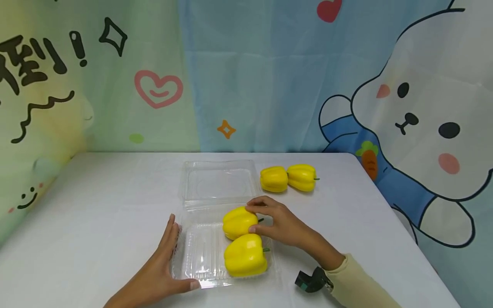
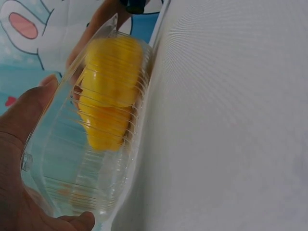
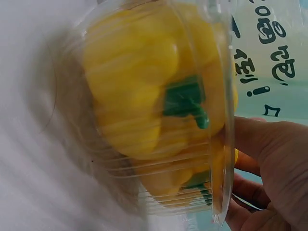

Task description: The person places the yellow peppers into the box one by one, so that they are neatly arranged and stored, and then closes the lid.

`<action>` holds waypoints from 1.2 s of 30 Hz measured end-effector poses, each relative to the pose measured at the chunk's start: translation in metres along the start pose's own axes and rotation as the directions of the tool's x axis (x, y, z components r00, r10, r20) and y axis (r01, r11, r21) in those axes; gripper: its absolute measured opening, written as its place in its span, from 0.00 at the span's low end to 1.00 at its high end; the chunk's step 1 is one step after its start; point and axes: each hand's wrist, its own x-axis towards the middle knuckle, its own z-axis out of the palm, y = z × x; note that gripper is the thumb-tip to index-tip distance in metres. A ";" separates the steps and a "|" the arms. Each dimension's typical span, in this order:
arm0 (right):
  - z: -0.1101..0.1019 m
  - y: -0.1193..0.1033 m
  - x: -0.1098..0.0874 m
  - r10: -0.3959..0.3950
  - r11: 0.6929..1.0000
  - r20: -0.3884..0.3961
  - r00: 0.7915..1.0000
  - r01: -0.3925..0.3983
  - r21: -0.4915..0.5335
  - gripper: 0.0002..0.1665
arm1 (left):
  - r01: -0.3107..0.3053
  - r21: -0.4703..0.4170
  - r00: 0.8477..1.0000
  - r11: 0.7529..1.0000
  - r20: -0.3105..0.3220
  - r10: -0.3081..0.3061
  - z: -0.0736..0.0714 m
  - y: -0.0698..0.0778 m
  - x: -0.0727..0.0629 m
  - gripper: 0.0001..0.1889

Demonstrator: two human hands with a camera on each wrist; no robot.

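Observation:
A clear plastic clamshell box (image 1: pixel 204 252) stands with its lid (image 1: pixel 220 184) folded back on the white table. Two yellow bell peppers lie in its right half: a near bell pepper (image 1: pixel 245 257) and a far bell pepper (image 1: pixel 236 222), their green stems toward the right wall. My right hand (image 1: pixel 283 224) pinches the far one between thumb and fingers. Straight fingers of my left hand (image 1: pixel 163 269) rest along the box's left side, the thumb at its front corner. Through the ribbed wall, the right wrist view shows the near bell pepper (image 3: pixel 125 91) with its green stem.
Behind the box, to the right of the lid, two more yellow bell peppers (image 1: pixel 274 179) lie side by side on the white table (image 1: pixel 96 205). A printed cloth (image 1: pixel 262 85) with cartoon figures hangs behind the table. A black camera (image 1: pixel 313 281) sits on the right wrist.

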 end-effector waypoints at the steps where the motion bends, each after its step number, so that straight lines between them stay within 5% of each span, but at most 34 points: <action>1: 0.000 -0.001 0.000 -0.001 1.000 -0.003 1.000 0.001 -0.001 0.32 | 0.000 -0.001 1.000 1.000 -0.001 0.000 0.000 -0.001 0.000 0.72; 10: 0.000 -0.003 -0.005 -0.015 0.999 -0.112 0.994 0.019 0.037 0.22 | 0.024 -0.018 1.000 1.000 0.004 -0.024 0.001 0.000 -0.002 0.73; 18: -0.016 0.015 -0.004 -0.009 0.989 -0.226 0.974 0.043 0.143 0.24 | -0.005 -0.002 1.000 1.000 0.001 0.005 0.001 0.001 -0.001 0.72; 24: -0.031 0.036 0.002 0.044 0.997 -0.284 0.958 -0.023 0.075 0.29 | 0.006 -0.010 1.000 1.000 -0.001 -0.006 -0.001 0.001 -0.001 0.72; 30: -0.045 0.057 0.010 0.116 0.993 -0.308 0.944 -0.110 0.039 0.35 | -0.017 0.005 1.000 1.000 -0.013 0.017 0.000 0.000 0.001 0.72; 36: -0.055 0.071 0.023 0.138 0.990 -0.247 0.959 -0.127 0.063 0.40 | 0.003 0.005 1.000 1.000 -0.023 -0.003 0.001 -0.002 0.001 0.74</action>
